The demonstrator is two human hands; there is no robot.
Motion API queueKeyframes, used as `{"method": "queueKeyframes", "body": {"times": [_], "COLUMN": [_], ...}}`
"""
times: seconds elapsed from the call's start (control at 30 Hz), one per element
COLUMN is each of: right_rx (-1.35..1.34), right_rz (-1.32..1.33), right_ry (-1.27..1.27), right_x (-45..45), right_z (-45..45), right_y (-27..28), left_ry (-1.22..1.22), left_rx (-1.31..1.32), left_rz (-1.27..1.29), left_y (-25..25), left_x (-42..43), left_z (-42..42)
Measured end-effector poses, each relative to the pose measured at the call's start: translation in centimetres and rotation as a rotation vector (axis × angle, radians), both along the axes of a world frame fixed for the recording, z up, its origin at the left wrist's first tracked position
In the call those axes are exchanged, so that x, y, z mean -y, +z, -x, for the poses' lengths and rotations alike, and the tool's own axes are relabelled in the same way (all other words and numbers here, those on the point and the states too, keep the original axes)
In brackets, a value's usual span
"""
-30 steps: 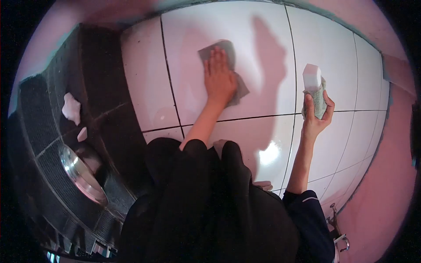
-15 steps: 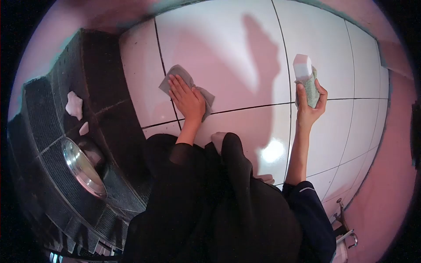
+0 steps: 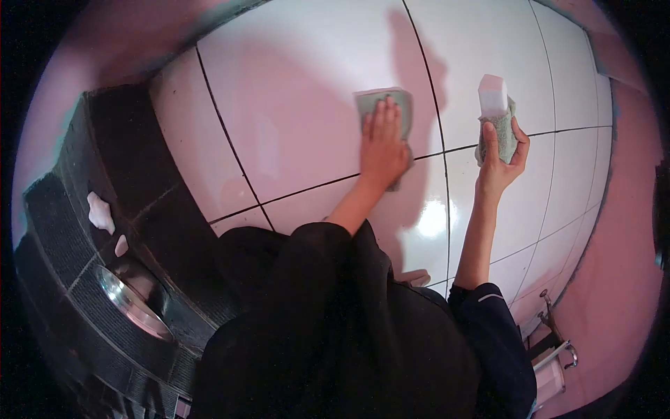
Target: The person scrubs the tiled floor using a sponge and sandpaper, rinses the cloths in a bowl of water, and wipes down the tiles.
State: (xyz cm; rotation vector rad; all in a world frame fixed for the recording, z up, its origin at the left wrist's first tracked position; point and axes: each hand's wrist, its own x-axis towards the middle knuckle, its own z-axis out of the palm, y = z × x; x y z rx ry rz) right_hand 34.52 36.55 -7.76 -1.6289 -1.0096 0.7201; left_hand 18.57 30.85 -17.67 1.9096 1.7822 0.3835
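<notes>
My left hand [image 3: 384, 148] lies flat on a grey-green cloth [image 3: 367, 105], fingers stretched out, pressing it against the white floor tiles. Part of the cloth is hidden under the palm. To the right, my right hand [image 3: 504, 157] grips a white, angular container [image 3: 493, 96] whose lower part is wrapped in a green cloth [image 3: 496, 133]. The container's top points away from me, and its lower end is hidden by the cloth and fingers.
Dark tiled steps [image 3: 125, 133] run along the left. A shiny metal bowl [image 3: 136, 307] and two pale crumpled pieces, including a larger white one [image 3: 101, 213], rest there. A pink wall [image 3: 621, 265] borders the right, with a metal fixture [image 3: 551, 321] low down.
My left hand has slid the cloth rightward across the tiles, closer to my right hand. The right hand keeps its grip on the wrapped container. The view has shifted slightly.
</notes>
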Motion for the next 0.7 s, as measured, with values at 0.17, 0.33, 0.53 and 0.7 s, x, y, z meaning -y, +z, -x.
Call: {"method": "queueKeyframes", "body": {"times": [0.17,0.33,0.53,0.7], "right_rx": [0.101,0.075,0.135,0.133], "right_rz": [-0.003,-0.029,-0.039,-0.035], "right_ry": [0.009,0.023,0.034,0.063], "right_x": [-0.1,-0.2,-0.3,-0.3], "right_z": [-0.2,-0.1,0.5,1.8], "right_y": [0.0,0.0,0.6,1.9], "left_ry": [-0.207,-0.273,-0.140,0.148], "left_rx": [-0.011,-0.015,-0.184,0.017], "left_rz": [-0.075,-0.154,-0.124,-0.100], "left_y": [-0.7,-0.1,0.0,1.4], "left_x": [-0.7,-1.2,-2.7,-2.8], "left_z": [-6.2,-7.2,-6.5,0.4]}}
